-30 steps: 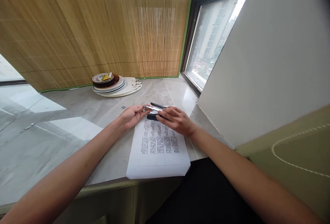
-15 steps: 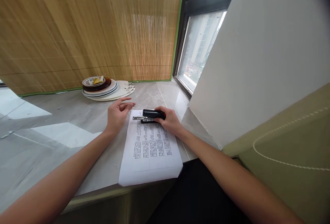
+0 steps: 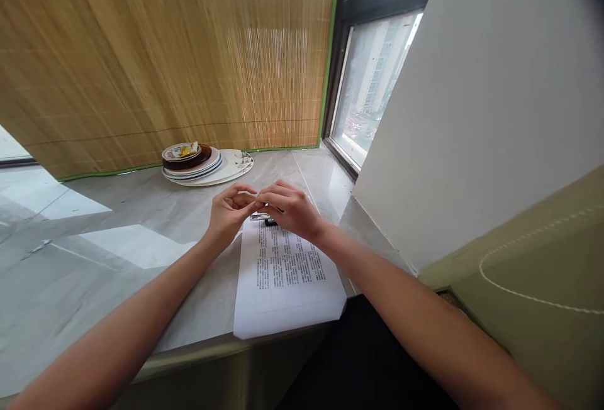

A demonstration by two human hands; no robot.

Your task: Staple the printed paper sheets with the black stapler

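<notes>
A printed sheet of paper [image 3: 287,281] lies on the grey marble sill [image 3: 117,240], its near edge hanging over the front. At its far end sits a black stapler [image 3: 267,218], mostly hidden under my hands. My right hand [image 3: 290,209] lies curled over the stapler. My left hand [image 3: 229,209] is beside it on the left, its fingers bent and pinched toward the stapler's metal front end, where the fingertips of both hands meet.
A stack of plates [image 3: 198,161] stands at the back of the sill against a bamboo blind [image 3: 165,51]. A window [image 3: 372,77] is at the back right. A white wall panel [image 3: 481,95] closes the right side.
My left hand, open and lifted half a second ago, has come back to the stapler's front end. My right hand has slid forward and now covers the stapler.
</notes>
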